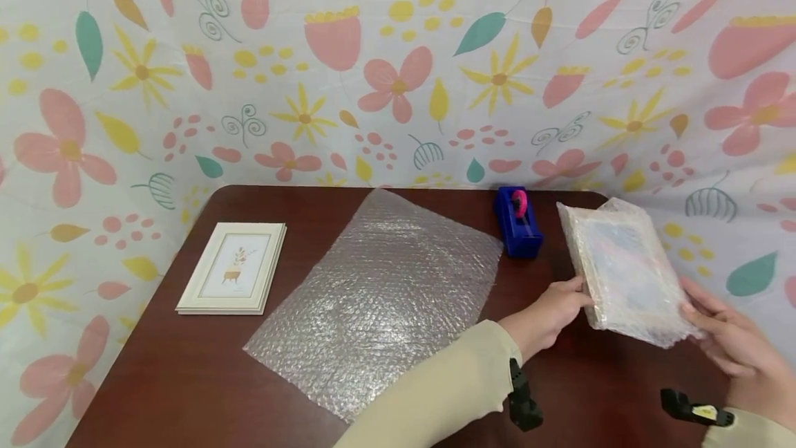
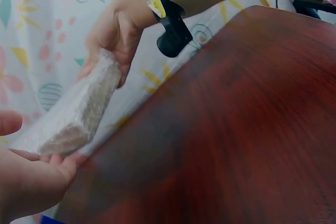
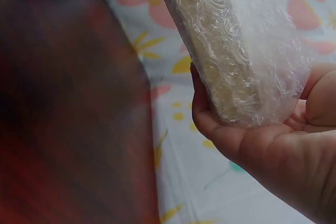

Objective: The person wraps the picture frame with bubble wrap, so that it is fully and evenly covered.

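Note:
Both hands hold a picture frame wrapped in bubble wrap point(image 1: 631, 261), tilted above the table's right side. My left hand point(image 1: 553, 310) grips its left edge, thumb on the near side. At the lower right corner my right hand point(image 1: 727, 330) grips it; in the right wrist view that hand point(image 3: 273, 145) cups the wrapped end from below. The left wrist view shows the package point(image 2: 79, 114) edge-on between the two hands. A flat sheet of bubble wrap point(image 1: 379, 296) lies mid-table. Left of it rests an unwrapped cream picture frame point(image 1: 236, 268) with a plant print.
A blue tape dispenser point(image 1: 519, 223) with a pink tape core stands at the table's back, touching or close to the sheet's right corner. The dark red-brown table point(image 1: 205, 379) ends at a floral cloth backdrop point(image 1: 398, 75) behind and on both sides.

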{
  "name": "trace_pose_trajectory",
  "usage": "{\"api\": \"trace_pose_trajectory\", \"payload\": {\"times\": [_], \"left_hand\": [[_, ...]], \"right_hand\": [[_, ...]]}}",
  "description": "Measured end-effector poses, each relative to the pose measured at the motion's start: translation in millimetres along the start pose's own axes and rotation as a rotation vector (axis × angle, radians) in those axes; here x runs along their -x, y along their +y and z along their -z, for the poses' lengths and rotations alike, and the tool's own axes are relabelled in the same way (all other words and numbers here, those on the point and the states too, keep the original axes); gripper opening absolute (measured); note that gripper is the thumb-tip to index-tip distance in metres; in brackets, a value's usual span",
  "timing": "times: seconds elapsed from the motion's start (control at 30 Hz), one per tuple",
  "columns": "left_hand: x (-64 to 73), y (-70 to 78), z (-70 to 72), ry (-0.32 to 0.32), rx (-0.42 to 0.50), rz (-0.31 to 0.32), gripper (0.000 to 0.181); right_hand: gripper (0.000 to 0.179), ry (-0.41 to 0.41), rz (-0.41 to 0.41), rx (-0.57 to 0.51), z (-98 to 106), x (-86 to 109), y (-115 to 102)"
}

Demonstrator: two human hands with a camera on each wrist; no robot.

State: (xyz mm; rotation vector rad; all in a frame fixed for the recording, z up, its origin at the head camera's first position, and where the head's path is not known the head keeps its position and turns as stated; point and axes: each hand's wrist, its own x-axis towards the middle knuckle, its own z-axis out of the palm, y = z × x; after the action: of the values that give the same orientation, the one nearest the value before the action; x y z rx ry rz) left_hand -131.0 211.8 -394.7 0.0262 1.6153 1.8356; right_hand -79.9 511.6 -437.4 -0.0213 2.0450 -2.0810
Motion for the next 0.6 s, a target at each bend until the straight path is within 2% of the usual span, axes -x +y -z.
{"api": "trace_pose_trajectory", "payload": {"times": [0.17,0.27,0.43,0.53,0.6], "left_hand": [[-6.9,-22.1,4.4,-0.069,0.111,-0.003,0.049],[-10.3,-33.7,4.4,-0.083,0.189,0.011,0.05],[-13.6,-50.7,-2.9,-0.053,0.351,0.031,0.054],[-15.4,-59.1,-8.3,-0.005,0.382,0.042,0.055],[-16.7,-63.0,-9.6,0.013,0.37,0.055,0.057]], "right_hand": [[0.054,-0.006,0.032,-0.066,5.9,0.5,9.7],[0.057,-0.075,0.058,-0.128,8.5,-1.8,18.2],[0.062,-0.211,0.081,-0.219,12.6,-5.6,31.9],[0.063,-0.237,0.071,-0.244,14.0,-7.2,39.2],[0.062,-0.232,0.061,-0.239,15.5,-9.3,43.5]]}}
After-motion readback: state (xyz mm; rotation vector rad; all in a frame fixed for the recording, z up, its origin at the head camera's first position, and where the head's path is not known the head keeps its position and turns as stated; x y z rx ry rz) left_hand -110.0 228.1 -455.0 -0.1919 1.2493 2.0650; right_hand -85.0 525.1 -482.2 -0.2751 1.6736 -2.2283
